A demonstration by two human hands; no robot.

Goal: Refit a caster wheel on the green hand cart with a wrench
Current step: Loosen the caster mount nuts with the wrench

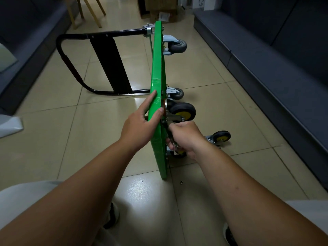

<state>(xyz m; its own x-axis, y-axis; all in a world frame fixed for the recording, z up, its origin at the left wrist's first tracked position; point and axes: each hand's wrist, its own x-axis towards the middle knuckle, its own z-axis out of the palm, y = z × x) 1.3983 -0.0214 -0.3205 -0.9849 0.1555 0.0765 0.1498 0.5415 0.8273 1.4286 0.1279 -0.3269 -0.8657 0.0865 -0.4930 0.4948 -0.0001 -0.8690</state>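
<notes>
**Green cart on its edge, both hands at the lower caster**

The floor is glossy beige tile with thin dark grout lines, and a bright patch of reflected light lies between the person's knees. Dark grey upholstered seating runs along the right side of the room, and a similar dark bench runs along the left. At the far end stand pale wooden chair legs and a brown cardboard box.

The green hand cart stands on its long edge on the tile, deck vertical, its black folding handle lying out to the left on the floor. Two grey casters project from the far part of the underside to the right. Nearer, a black caster wheel with a yellow hub sits against the underside.

The left hand clamps the upper edge of the deck, fingers flat along the left face, thumb over the rim. The right hand is curled closed around a wrench, whose dark shaft runs up towards the caster's mounting plate; its head is hidden.

A loose black-and-yellow caster lies on the tile just right of the right hand. A small metal nut rests on the floor near the cart's nearest corner.
</notes>
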